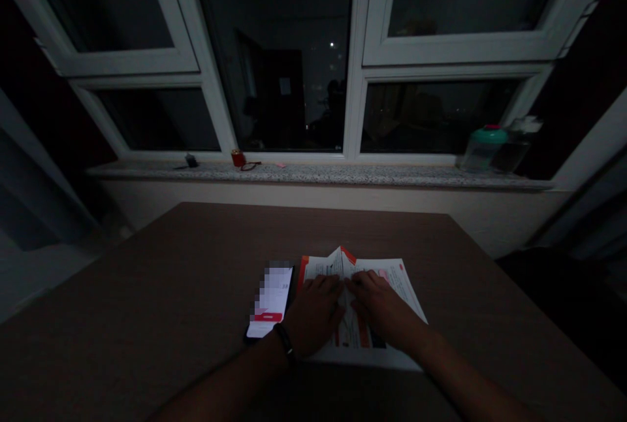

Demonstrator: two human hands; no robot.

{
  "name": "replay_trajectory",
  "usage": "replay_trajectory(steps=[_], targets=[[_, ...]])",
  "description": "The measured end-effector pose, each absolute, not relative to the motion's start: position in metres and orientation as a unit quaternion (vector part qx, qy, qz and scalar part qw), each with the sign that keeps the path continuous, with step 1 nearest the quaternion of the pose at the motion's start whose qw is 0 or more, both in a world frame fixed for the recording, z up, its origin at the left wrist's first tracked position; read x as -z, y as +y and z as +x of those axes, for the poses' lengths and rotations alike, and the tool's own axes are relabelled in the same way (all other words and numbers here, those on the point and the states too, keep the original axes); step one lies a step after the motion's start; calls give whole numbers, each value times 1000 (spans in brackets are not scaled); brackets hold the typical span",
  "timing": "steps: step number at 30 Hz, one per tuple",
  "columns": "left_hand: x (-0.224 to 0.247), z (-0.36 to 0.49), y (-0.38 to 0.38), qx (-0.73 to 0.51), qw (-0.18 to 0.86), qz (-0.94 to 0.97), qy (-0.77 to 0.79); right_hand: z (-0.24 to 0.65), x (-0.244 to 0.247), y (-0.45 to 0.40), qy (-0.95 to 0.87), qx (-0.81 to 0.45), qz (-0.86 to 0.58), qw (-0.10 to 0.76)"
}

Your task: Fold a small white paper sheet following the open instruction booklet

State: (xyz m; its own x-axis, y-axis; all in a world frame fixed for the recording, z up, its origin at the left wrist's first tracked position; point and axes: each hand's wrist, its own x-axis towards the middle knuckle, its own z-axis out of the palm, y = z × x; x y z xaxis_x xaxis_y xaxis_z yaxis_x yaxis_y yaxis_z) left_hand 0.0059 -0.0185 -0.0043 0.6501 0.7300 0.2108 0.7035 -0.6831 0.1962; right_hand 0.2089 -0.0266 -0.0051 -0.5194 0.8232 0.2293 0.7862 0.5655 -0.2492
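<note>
Dim desk (171, 291). Left hand (318, 311) and right hand (386, 309) bunched on paper (411, 291), can't tell if pinching. Creasing, I guess; next needs even pressure.

We cannot read the tiny print on the creased white paper with orange edging (353, 338), partly covered by the left hand (313, 315) and right hand (386, 311). We see the black rectangular phone's (272, 296) lit screen partly blurred into blocks. Both forearms (230, 376) leave our view at the bottom.
</note>
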Motion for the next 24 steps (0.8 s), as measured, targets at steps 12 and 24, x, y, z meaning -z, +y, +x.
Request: replay_trajectory(steps=[12, 24], targets=[[1, 4, -20, -136, 64, 911, 385, 207, -1, -32, -864, -79, -472, 157], [5, 8, -9, -120, 45, 904, 409, 206, 0, -30, -865, -84, -472, 152]])
